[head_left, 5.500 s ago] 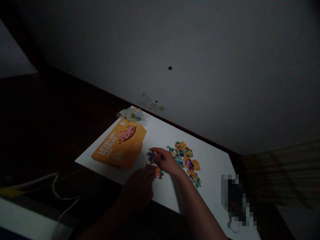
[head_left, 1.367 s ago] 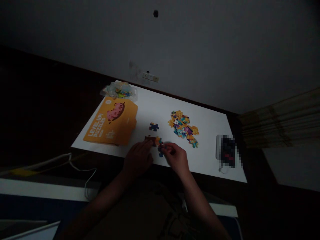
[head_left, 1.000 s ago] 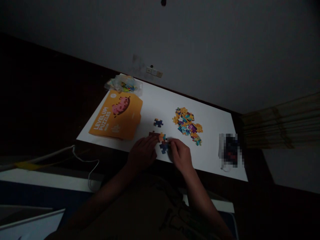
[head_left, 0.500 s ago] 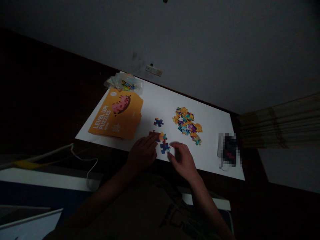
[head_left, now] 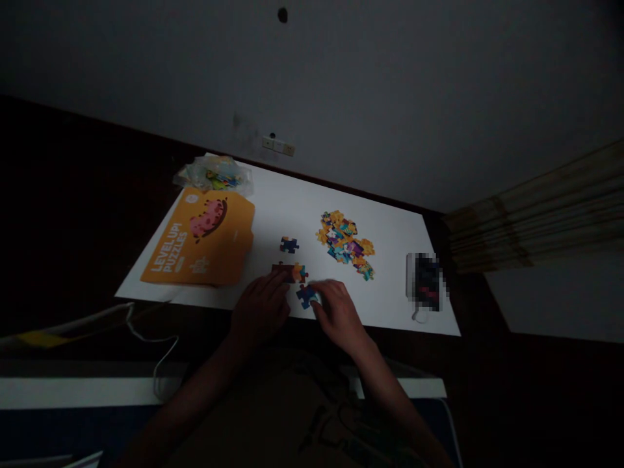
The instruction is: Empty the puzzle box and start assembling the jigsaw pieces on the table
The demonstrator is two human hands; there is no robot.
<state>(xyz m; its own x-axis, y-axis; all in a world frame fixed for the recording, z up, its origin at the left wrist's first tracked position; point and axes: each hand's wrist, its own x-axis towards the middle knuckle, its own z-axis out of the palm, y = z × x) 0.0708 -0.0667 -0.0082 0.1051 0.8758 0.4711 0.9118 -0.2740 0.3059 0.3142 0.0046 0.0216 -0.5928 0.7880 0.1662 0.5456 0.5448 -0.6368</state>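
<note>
The left hand (head_left: 260,311) rests flat on the white sheet (head_left: 390,227), fingertips touching the brown-and-orange piece (head_left: 290,272) and gripping nothing. The right hand (head_left: 336,311) lies just beside it, fingers loosely spread, their tips against the blue piece (head_left: 306,295), which lies flat between the two hands just below the brown one. Beyond the hands lie a lone piece (head_left: 288,245) and the pile (head_left: 345,243); the orange box (head_left: 199,239) sits left of them.

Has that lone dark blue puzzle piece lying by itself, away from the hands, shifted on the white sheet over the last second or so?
No. The lone blue piece keeps its spot between the orange puzzle box and the pile of loose pieces; only the camera moved.
</note>
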